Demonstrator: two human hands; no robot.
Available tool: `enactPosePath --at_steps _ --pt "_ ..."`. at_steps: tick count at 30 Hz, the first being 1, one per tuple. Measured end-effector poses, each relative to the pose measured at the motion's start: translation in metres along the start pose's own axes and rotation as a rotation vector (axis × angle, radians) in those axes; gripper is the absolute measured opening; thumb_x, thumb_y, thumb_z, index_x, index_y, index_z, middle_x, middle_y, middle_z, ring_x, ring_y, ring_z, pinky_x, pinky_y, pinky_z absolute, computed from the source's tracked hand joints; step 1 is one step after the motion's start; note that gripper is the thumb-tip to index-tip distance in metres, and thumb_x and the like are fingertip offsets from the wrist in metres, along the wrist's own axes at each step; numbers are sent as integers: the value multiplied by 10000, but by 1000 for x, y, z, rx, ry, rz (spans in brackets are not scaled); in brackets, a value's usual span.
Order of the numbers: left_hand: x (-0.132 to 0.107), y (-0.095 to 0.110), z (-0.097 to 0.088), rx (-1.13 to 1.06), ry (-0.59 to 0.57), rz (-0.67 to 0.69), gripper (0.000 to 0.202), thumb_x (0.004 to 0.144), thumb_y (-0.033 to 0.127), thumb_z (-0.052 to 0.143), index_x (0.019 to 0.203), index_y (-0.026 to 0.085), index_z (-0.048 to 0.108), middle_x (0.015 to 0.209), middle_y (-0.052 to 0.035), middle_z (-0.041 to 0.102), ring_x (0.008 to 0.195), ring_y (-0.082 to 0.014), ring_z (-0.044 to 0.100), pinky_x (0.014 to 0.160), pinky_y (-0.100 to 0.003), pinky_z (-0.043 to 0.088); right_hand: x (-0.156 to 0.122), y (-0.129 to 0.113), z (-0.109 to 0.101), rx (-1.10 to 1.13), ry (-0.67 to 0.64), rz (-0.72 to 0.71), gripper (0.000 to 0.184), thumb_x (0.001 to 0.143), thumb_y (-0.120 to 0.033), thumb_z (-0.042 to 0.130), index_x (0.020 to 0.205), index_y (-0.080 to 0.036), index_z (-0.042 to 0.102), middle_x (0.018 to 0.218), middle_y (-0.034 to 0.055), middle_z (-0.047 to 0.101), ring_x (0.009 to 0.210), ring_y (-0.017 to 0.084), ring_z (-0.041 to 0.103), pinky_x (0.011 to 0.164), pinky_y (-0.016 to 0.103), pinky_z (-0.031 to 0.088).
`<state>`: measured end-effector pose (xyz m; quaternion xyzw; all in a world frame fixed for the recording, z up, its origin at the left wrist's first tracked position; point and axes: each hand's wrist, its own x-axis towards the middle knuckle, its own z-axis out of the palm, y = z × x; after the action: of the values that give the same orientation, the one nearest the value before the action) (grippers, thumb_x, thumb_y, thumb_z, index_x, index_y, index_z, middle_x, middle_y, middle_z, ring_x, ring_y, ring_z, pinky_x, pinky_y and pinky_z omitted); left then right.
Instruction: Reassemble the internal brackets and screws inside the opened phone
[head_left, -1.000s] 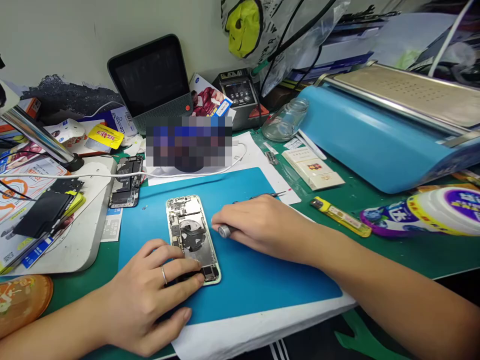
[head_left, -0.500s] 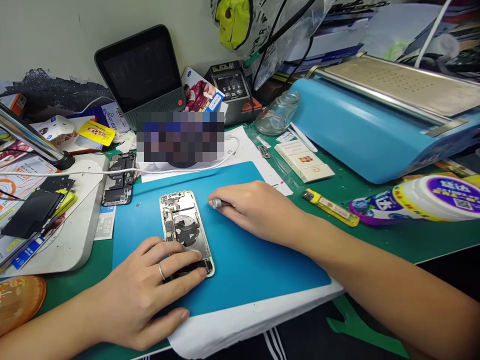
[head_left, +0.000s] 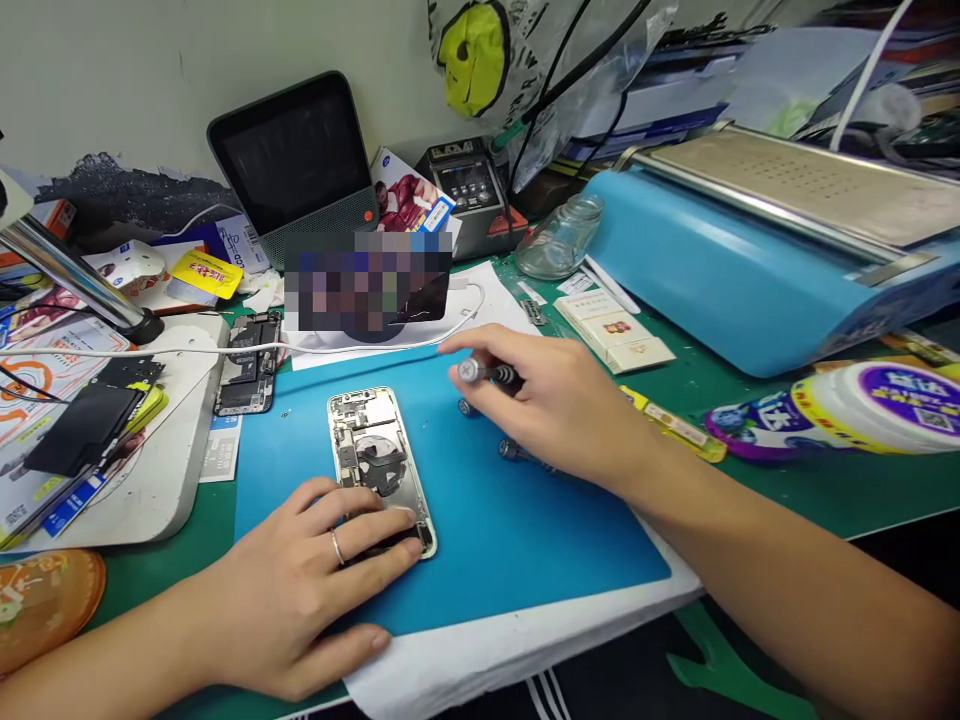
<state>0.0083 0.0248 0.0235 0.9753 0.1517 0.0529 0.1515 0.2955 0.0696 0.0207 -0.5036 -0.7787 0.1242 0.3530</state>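
An opened phone (head_left: 379, 420) lies on the blue mat (head_left: 525, 550), its inner boards and a dark round patch exposed. Across its lower end rests my left hand (head_left: 315, 570), fingers spread and flat, a ring on one of them. Farther right, above the mat, my right hand (head_left: 547, 400) is closed around a dark screwdriver (head_left: 491, 372) whose grey end cap with a cross mark faces left. Below that hand, two more dark screwdrivers show on the mat: one cap (head_left: 466, 407) near the thumb and another screwdriver (head_left: 514, 450) partly covered by the palm.
A second phone part (head_left: 251, 370) lies left of the mat by a white lamp base (head_left: 180, 420). A white cable (head_left: 337, 347) crosses behind. At right are a cigarette pack (head_left: 615, 330), a yellow cutter (head_left: 682, 430), a white-and-purple bottle (head_left: 847, 405) and a blue machine (head_left: 697, 260).
My right hand has lifted and shifted slightly right and away from me; several screwdriver ends now show at and under it. My left hand stays on the phone. The view has shifted slightly.
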Motion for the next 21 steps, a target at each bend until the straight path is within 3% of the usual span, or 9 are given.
enactPosePath --at_steps 4,9,13,21 --pt "0 0 0 -10 2 -9 560 995 350 569 1519 183 463 1549 -68 542 1321 -322 524 1085 -479 391 0 -2 -3 160 107 24 179 985 -238 567 1096 -227 707 906 19 722 686 139 634 616 262 487" --pt "-1 -1 0 -10 9 3 556 1002 349 554 1524 184 455 1559 -52 534 1320 -318 519 1080 -480 385 1 -2 2 493 195 54 182 1021 -267 534 1046 -230 711 772 -7 614 709 129 588 659 254 489" --pt "-1 -1 0 38 -5 0 583 981 310 571 1538 200 442 1562 -62 527 1319 -324 525 1065 -488 413 4 2 11 588 120 28 160 1031 -262 524 1025 -211 675 777 -11 614 729 127 589 669 256 483" --pt "-3 -2 0 49 12 8 600 960 270 585 1538 202 441 1553 -68 538 1307 -330 546 1058 -503 447 6 2 11 534 -27 -123 200 1039 -262 502 1062 -208 693 897 36 664 859 170 618 824 341 497"
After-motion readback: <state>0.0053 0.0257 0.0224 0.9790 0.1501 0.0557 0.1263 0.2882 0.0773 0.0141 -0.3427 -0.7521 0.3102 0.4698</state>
